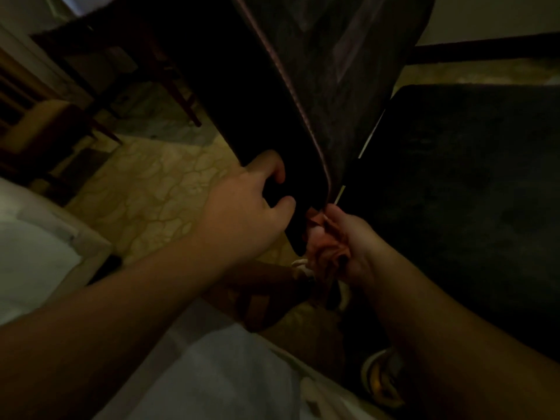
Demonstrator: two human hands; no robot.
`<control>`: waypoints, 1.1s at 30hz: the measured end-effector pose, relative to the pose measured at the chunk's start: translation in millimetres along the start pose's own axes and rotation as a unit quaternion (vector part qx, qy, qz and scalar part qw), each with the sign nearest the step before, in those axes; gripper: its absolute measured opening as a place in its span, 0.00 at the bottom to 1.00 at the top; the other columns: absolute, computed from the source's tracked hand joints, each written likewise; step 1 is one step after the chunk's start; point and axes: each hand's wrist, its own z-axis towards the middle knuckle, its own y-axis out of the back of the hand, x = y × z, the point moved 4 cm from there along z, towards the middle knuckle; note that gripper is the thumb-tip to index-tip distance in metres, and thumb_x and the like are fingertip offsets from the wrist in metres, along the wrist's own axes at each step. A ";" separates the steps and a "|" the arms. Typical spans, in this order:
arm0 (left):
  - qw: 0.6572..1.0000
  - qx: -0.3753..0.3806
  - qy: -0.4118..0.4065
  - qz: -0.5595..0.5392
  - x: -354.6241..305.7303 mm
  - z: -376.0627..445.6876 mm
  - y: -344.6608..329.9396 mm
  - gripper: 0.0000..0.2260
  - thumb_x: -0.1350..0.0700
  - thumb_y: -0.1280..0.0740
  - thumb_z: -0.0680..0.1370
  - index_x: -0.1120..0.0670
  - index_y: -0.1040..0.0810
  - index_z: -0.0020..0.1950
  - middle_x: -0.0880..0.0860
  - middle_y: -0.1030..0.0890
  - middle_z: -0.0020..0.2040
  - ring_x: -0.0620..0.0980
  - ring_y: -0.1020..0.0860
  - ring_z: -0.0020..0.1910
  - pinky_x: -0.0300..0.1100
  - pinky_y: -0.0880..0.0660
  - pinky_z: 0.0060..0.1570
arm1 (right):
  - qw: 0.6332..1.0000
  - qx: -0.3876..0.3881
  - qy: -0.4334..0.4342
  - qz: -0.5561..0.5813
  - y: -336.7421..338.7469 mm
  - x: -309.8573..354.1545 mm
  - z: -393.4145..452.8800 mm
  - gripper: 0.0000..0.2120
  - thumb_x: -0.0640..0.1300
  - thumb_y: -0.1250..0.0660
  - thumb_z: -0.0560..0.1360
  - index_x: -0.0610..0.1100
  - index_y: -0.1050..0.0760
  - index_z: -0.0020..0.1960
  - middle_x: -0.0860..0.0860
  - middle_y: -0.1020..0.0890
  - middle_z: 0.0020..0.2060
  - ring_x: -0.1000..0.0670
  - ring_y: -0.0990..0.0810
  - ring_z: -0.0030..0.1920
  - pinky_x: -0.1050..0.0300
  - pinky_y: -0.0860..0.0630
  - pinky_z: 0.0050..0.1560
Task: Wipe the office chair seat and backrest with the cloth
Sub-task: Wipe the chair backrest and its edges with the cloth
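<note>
At frame centre the left hand [242, 207] grips the backrest [242, 101] at its lower edge while the right hand [348, 247] holds the bunched orange cloth [318, 241] against the corner beside the seat [469, 192]; better steady the backrest and press the cloth flat along that edge.

Black backrest [242, 86] with a dull pinkish-brown edge trim, black seat [469, 177], orange-red cloth [327, 247] with paler patches, yellow-beige floor [157, 195] veined with brown crack-like lines, dark brown wooden chair legs [181, 95], white fabric [33, 253] at left
</note>
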 end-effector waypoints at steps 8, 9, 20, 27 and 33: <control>0.999 0.026 0.005 -0.018 -4.4 -5.8 0.7 0.10 0.49 0.29 0.76 0.44 0.29 0.52 0.46 0.23 0.40 0.42 0.25 0.36 0.37 0.35 0.30 | 0.999 -0.025 0.017 -0.028 2.9 -12.3 10.0 0.23 0.57 0.44 0.88 0.41 0.26 0.44 0.48 0.34 0.32 0.55 0.34 0.15 0.67 0.39 0.15; 0.999 0.027 0.004 -0.019 -2.9 -5.1 1.2 0.10 0.49 0.29 0.76 0.45 0.29 0.52 0.47 0.23 0.39 0.43 0.25 0.35 0.37 0.35 0.30 | 0.999 -0.025 0.025 -0.029 0.4 -13.0 13.5 0.24 0.58 0.44 0.88 0.42 0.28 0.42 0.48 0.36 0.32 0.55 0.35 0.15 0.67 0.39 0.15; 0.999 0.039 -0.001 -0.027 -0.8 0.6 2.6 0.10 0.50 0.30 0.76 0.44 0.30 0.52 0.47 0.26 0.42 0.44 0.26 0.36 0.39 0.38 0.30 | 0.998 -0.036 0.048 -0.004 3.4 -6.7 2.8 0.17 0.52 0.42 0.88 0.40 0.23 0.63 0.49 0.29 0.32 0.54 0.31 0.20 0.63 0.34 0.19; 0.999 0.028 -0.016 -0.016 -1.3 0.2 1.1 0.12 0.50 0.30 0.75 0.43 0.32 0.51 0.48 0.24 0.45 0.45 0.25 0.38 0.41 0.34 0.32 | 0.997 -0.004 0.049 -0.057 11.1 7.6 4.2 0.12 0.50 0.40 0.87 0.45 0.22 0.55 0.48 0.19 0.37 0.51 0.22 0.35 0.58 0.25 0.36; 0.998 0.049 -0.007 -0.024 -3.5 -1.5 2.1 0.11 0.49 0.30 0.75 0.43 0.31 0.52 0.48 0.25 0.42 0.45 0.26 0.36 0.36 0.38 0.30 | 0.998 -0.048 0.034 -0.019 8.6 -4.3 9.0 0.15 0.53 0.41 0.87 0.44 0.22 0.55 0.49 0.21 0.34 0.53 0.27 0.27 0.61 0.30 0.26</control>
